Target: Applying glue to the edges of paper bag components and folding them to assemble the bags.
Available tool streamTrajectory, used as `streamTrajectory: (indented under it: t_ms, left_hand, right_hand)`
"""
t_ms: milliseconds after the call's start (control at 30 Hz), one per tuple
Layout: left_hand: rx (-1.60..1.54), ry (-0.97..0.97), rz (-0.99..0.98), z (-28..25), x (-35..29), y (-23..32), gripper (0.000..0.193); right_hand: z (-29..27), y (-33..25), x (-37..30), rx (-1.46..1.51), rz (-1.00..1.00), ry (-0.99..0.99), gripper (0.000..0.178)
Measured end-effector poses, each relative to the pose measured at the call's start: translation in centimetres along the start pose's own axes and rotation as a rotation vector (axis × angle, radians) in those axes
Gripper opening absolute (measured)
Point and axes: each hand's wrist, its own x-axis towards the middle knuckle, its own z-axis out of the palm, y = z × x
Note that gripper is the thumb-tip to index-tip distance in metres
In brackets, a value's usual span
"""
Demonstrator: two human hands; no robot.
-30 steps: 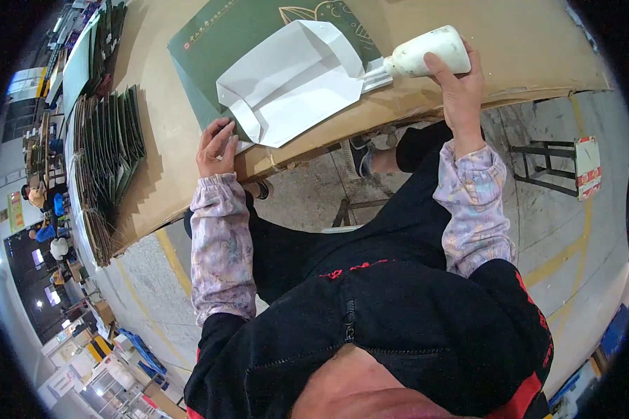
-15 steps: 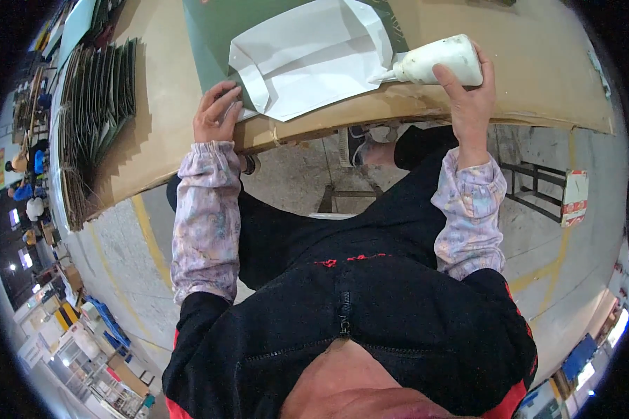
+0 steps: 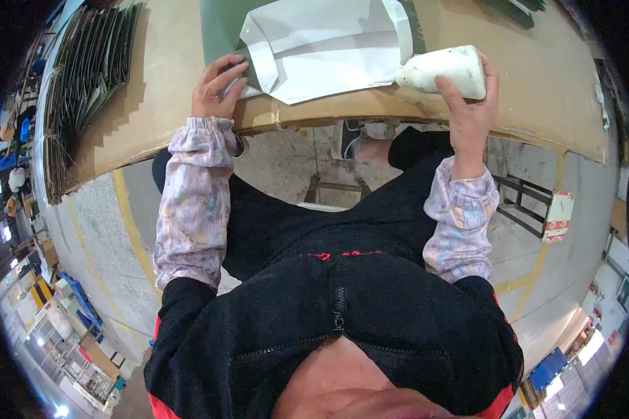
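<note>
A paper bag [image 3: 332, 66], green outside with its white inner side folded open, lies at the near edge of the table. My right hand [image 3: 472, 108] is closed round a white squeeze bottle [image 3: 447, 72], held on its side with its narrow end at the bag's right near corner. Its tip is hard to make out against the white paper. At the opposite corner rests my left hand [image 3: 219, 89], its fingers bent and spread apart at the bag's left edge. Patterned sleeve covers are on both my forearms.
A row of folded dark green bags [image 3: 94, 66] stands on the left of the brown-covered table [image 3: 168, 63]. More green pieces [image 3: 514, 10] lie at the far right. Below the table edge are a dark metal frame [image 3: 528, 202] and a shoe [image 3: 349, 140].
The whole view has shifted slightly. The bottle's nozzle, plain to see on the bag's right corner before, now shows only as a short stub there. My left hand stays at the left edge.
</note>
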Motion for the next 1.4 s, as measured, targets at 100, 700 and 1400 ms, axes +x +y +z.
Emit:
streamTrajectory:
  t_ms: [100, 700, 1400]
  left_hand:
    - [0.032, -0.007, 0.030, 0.0, 0.1, 0.4, 0.030]
    - [0.065, -0.037, -0.007, -0.2, 0.2, 0.2, 0.029]
    - [0.087, -0.048, -0.023, -0.3, 0.4, -0.1, 0.028]
  right_hand:
    - [0.2, -0.2, -0.2, 0.015, -0.009, -0.009, 0.069]
    - [-5.9, -0.4, 0.8, 0.192, -0.053, 0.300, 0.063]
    - [-4.8, 1.4, 1.5, 0.238, -0.089, 0.264, 0.066]
